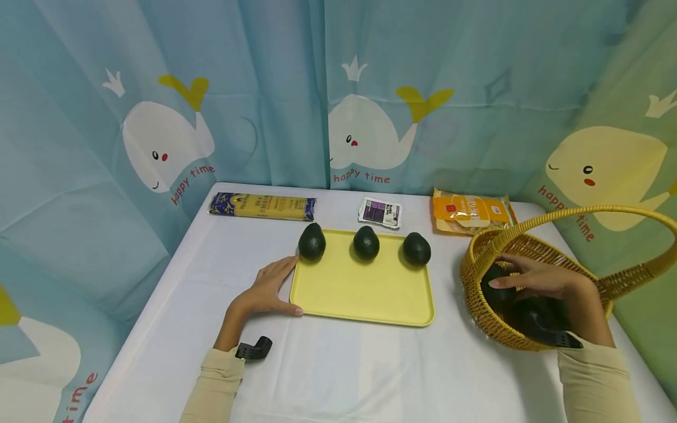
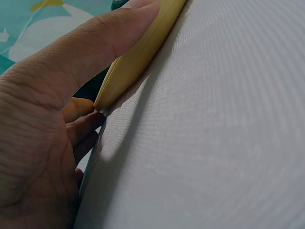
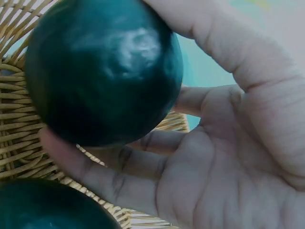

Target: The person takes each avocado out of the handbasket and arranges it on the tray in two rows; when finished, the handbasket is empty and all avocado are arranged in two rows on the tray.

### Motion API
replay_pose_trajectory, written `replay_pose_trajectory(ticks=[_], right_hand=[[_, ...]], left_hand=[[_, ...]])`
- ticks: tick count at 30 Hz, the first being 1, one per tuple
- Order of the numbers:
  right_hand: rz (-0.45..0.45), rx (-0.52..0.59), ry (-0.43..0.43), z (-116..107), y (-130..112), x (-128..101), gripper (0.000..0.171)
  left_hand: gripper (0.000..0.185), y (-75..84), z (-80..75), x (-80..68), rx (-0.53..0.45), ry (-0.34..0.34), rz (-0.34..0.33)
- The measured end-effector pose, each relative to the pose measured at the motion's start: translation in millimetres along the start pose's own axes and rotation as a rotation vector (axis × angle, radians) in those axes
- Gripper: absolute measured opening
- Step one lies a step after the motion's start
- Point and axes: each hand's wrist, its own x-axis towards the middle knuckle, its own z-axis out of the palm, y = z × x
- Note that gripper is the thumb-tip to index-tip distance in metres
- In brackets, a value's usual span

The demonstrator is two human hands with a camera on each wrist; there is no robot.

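Note:
Inside the wicker basket [image 1: 478, 308] at the right, my right hand [image 1: 545, 279] grips a dark green avocado [image 3: 105, 71], thumb on one side and fingers round the other. Another avocado [image 3: 47, 207] lies below it in the basket. My left hand [image 1: 267, 288] rests at the left side of the yellow tray [image 1: 362, 294], its thumb at the near corner and its fingers spread along the edge. In the left wrist view, the thumb [image 2: 109, 40] lies against the tray's rim. Three avocados stand in a row along the tray's far side: left [image 1: 312, 242], middle [image 1: 366, 244] and right [image 1: 416, 249].
Behind the tray lie a long yellow and blue packet [image 1: 261, 206] and a small white and purple sachet [image 1: 379, 212]. An orange food bag [image 1: 471, 211] sits behind the basket. The basket's tall handle [image 1: 603, 210] arches over my right wrist. Printed curtains [image 1: 285, 117] enclose the white table [image 1: 317, 370].

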Motion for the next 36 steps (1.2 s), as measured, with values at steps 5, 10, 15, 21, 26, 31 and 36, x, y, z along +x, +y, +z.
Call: replay_pose_trajectory(ticks=[5, 10, 15, 21, 26, 31, 36], right_hand=[[-0.067, 0.014, 0.058, 1, 1, -4, 0.085], [-0.091, -0.001, 0.144, 5, 1, -10, 0.076], [-0.109, -0.070, 0.217, 8, -1, -20, 0.062], [-0.173, -0.073, 0.227, 13, -2, -31, 0.052], [-0.241, -0.086, 0.207, 16, -4, -43, 0.050], [-0.337, -0.025, 0.137, 23, -9, -53, 0.052], [-0.402, -0.141, 0.193, 32, -18, -60, 0.055]], left_hand=[[0.124, -0.6, 0.6, -0.4, -0.006, 0.004, 0.004], [0.124, -0.5, 0.4, -0.2, -0.006, 0.004, 0.005], [0.124, -1.2, 0.7, 0.3, -0.008, 0.003, 0.003], [0.124, -2.5, 1.2, 0.6, -0.011, 0.005, 0.000], [0.124, -3.7, 1.5, 1.1, -0.002, 0.001, -0.003], [0.125, -2.8, 0.4, 1.5, -0.007, -0.001, -0.008], [0.126, -2.0, 0.7, 1.5, -0.006, -0.003, -0.006]])
